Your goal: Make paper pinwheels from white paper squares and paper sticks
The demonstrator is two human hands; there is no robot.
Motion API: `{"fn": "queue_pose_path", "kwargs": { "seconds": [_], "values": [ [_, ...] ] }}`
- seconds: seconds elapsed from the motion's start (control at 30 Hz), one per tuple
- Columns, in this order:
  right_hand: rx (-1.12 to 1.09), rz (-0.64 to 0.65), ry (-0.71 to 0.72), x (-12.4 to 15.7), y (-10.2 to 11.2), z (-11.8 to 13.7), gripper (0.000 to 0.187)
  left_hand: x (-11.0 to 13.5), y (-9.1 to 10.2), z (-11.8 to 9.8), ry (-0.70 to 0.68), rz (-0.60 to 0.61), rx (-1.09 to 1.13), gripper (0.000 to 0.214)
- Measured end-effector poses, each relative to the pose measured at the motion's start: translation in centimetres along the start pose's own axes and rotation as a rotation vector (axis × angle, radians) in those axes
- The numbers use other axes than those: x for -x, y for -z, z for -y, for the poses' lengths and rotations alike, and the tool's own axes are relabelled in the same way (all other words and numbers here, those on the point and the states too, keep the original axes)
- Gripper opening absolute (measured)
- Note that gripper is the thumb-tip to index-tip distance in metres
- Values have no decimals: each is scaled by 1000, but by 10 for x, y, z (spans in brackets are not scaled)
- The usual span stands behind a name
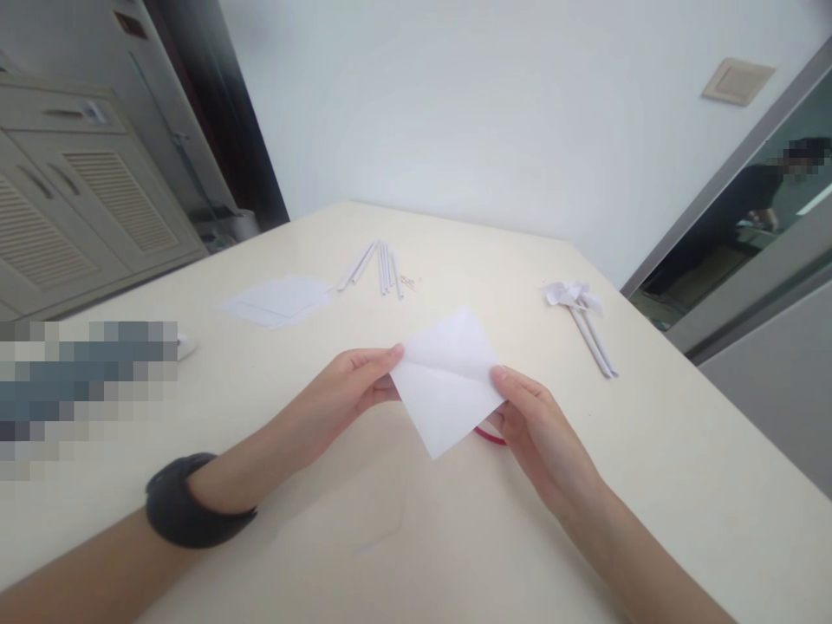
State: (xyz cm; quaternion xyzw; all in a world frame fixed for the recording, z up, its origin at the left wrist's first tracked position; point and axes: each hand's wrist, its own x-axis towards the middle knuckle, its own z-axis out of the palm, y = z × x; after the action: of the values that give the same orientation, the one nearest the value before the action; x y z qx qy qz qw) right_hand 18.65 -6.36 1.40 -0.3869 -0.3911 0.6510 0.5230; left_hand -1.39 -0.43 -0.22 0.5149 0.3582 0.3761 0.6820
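Observation:
A square sheet of white paper (448,381) with a crease across its middle is held up over the table. My left hand (360,381) pinches its left corner between thumb and fingers. At the opposite corner my right hand (526,407) grips it the same way. Partly hidden under the paper and my right hand lies something with a curved red edge (490,436); its kind I cannot make out.
White sheets of paper (279,302) lie at the left of the table (390,555). Several rolled paper sticks (383,267) and small tan bits (407,282) lie at the back. To the right are paper pinwheels (575,297) on sticks. Another person (734,208) is beyond the glass.

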Motion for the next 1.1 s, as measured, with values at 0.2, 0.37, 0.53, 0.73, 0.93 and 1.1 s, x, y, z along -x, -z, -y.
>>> {"fn": "queue_pose_path", "kwargs": {
  "seconds": [0.2,0.37,0.53,0.73,0.93,1.1],
  "values": [
    [-109,3,8,-5,2,-3,27,1,-3,-1,2,28,113,32],
    [-115,24,10,-2,-3,-1,26,2,-6,-3,9,6,162,34],
    [-71,31,-13,0,-6,3,27,2,-6,-4,-24,-7,180,34],
    [-135,-14,-15,-9,1,-13,27,1,-4,-1,-35,4,238,31],
    [-84,-38,-10,-12,4,-15,30,2,-5,-4,-73,1,185,27],
    [7,-51,-35,-6,2,-7,26,6,-8,-7,-97,14,63,27]
  ]
}}
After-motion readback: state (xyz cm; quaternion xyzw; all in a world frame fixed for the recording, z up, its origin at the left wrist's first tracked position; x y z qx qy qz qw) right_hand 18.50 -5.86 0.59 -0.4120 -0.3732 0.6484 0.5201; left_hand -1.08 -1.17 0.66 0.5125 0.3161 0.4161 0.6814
